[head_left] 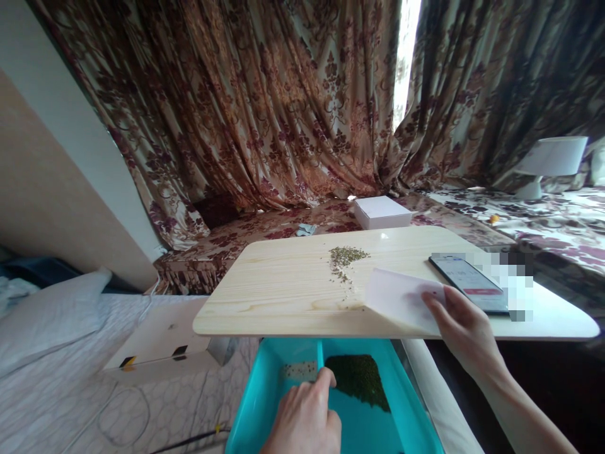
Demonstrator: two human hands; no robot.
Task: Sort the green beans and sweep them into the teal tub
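My right hand pinches a white sheet of paper by its right side, thumb on top, just above the front part of a pale wooden table. Green beans or seeds lie in a loose heap near the table's middle, with smaller pale grains trailing towards the paper. Below the front edge, my left hand is over a teal divided tray, its fingers curled beside the divider. Whatever they hold, if anything, is hidden. Dark green beans or seeds fill part of the right compartment; pale grains lie in the left.
A phone lies on the table's right side. Behind it stands a white box near a small light-blue cloth. A flat white box lies on the bed at left. A lamp stands far right.
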